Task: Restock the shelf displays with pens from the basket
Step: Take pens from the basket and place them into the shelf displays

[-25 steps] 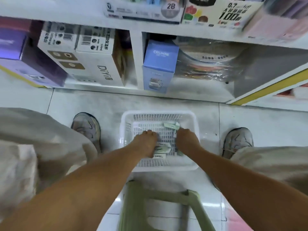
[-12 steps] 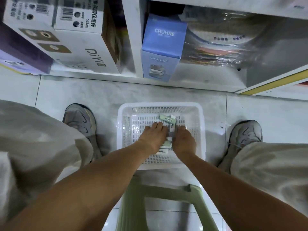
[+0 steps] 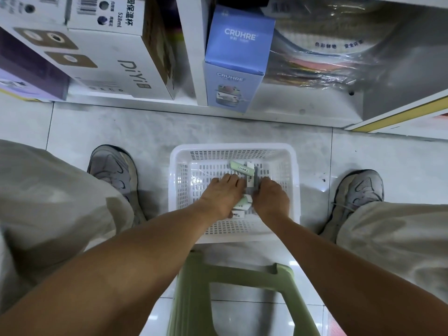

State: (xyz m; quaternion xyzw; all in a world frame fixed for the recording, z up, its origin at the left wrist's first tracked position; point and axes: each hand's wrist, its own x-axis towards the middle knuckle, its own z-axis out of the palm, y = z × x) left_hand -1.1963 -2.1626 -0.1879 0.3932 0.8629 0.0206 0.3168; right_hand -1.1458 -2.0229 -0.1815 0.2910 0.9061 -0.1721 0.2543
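Observation:
A white plastic basket (image 3: 175, 190) sits on the floor between my feet. Several small pen packs lie in it: a pale green one (image 3: 242, 168) near the far side, a white one (image 3: 250, 181) just below it, and more (image 3: 238, 214) between my wrists. Both hands reach down inside. My left hand (image 3: 223, 195) lies with its fingers stretched forward, tips touching the white pack. My right hand (image 3: 270, 197) has its fingers curled down against that pack's right edge. The fingertips and the packs under my palms are hidden.
A green plastic stool (image 3: 194, 287) stands under my arms, just behind the basket. The bottom shelf (image 3: 291, 103) ahead holds a blue CRUHRE box (image 3: 237, 57), white DiYi cartons (image 3: 109, 57) and plastic-wrapped goods (image 3: 327, 57). My shoes (image 3: 114, 170) (image 3: 358, 192) flank the basket.
My hands have drawn closer together over the packs in the middle of the basket. My head has dropped lower, so the upper shelf has left the view.

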